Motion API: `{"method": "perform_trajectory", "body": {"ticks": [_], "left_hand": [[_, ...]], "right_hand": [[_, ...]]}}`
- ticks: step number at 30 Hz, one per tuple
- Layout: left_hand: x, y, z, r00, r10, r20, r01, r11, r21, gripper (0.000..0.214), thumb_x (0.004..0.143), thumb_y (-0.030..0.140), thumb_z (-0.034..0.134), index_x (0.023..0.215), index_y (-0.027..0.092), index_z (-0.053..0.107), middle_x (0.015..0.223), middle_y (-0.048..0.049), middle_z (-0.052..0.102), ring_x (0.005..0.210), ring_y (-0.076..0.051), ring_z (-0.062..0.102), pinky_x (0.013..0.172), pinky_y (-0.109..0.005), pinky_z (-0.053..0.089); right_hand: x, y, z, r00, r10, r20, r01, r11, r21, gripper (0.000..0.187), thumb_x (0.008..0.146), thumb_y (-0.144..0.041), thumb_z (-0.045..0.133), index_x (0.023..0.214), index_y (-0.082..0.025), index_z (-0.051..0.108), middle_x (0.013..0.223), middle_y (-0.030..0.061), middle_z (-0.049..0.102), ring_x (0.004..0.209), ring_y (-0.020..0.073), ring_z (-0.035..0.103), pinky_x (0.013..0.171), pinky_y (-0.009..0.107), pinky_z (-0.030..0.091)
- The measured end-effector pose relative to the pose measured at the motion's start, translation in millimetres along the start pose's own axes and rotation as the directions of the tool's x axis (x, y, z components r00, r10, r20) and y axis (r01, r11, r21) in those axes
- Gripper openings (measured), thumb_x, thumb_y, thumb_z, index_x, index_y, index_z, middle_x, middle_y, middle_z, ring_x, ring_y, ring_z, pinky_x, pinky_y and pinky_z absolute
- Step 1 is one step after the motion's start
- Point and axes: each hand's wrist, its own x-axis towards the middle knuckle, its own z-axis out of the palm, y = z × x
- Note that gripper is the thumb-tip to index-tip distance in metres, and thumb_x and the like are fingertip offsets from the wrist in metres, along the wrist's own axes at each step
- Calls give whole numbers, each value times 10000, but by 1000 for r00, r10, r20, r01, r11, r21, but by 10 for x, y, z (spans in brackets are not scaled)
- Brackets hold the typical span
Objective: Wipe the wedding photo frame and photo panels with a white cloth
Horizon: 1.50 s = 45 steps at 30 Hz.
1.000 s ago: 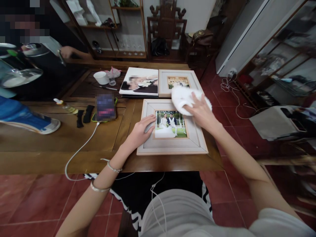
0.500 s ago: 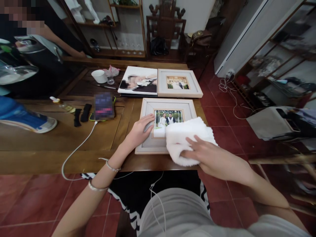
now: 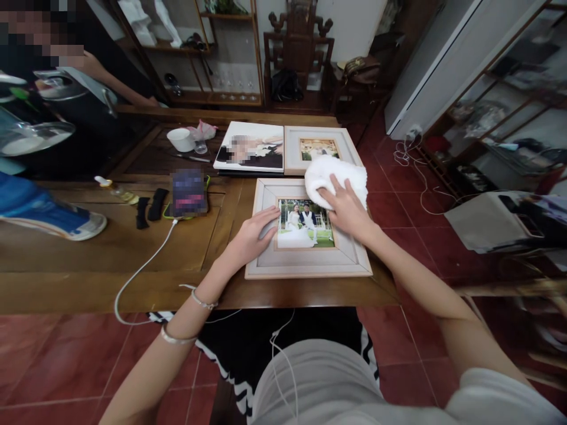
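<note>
A pale framed wedding photo lies flat near the front edge of the wooden table. My left hand rests flat on the frame's left side, fingers stretched out. My right hand presses a white fluffy cloth onto the frame's top right corner. Behind it lie a second smaller framed photo and a frameless print.
A phone on a white charging cable, two black items, a small bottle and a white cup sit on the table's left part. Another person stands at the far left. A carved chair and shelves stand behind.
My right hand swept the cloth from the frame's top right down to its lower right, then back up to the top right. The left hand stayed put.
</note>
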Motion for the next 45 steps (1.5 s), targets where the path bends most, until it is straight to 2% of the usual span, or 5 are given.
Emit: {"method": "perform_trajectory", "body": {"ticks": [8, 21, 35, 40, 45], "left_hand": [[0, -5, 20, 999, -23, -24, 23, 1000, -1, 339, 921, 269, 512, 1217, 139, 618, 1291, -145, 624, 1262, -250, 545, 1099, -478, 420], [-9, 4, 24, 1000, -20, -14, 20, 1000, 2, 365, 929, 275, 492, 1241, 123, 607, 1317, -156, 603, 1279, -255, 529, 1112, -483, 399], [-2, -9, -8, 999, 6, 51, -7, 1000, 25, 413, 936, 321, 494, 1295, 131, 567, 1367, -159, 561, 1318, -265, 484, 1121, -486, 382], [-4, -7, 2, 999, -5, 45, 4, 1000, 31, 418, 940, 316, 484, 1310, 135, 552, 1379, -156, 550, 1328, -257, 474, 1121, -489, 381], [-32, -15, 33, 998, -45, 38, 42, 997, 59, 451, 943, 320, 471, 1352, 134, 515, 1443, -160, 481, 1368, -275, 416, 1142, -507, 338]], "right_hand": [[9, -81, -14, 990, -119, 80, 123, 991, -45, 621, 738, 40, 407, 1316, -143, 541, 1454, 158, 467, 1389, 342, 342, 1109, 603, 255], [-990, -659, -934, 825, -309, 474, 167, 933, 318, 684, 695, 56, 421, 1257, -294, 592, 1395, 82, 541, 1199, 281, 581, 944, 403, 503], [-4, -74, 19, 998, -60, 5, 60, 998, 23, 668, 745, 24, 435, 1383, -170, 468, 1532, 127, 361, 1450, 312, 226, 1148, 572, 256], [111, -68, 12, 994, -91, 56, 91, 996, -4, 634, 747, 29, 410, 1347, -145, 517, 1489, 136, 429, 1449, 354, 202, 1143, 618, 205], [-239, -338, -206, 960, -206, 192, 193, 978, 82, 602, 721, 37, 413, 1263, -163, 583, 1459, 122, 472, 1422, 348, 277, 1120, 603, 263]]}}
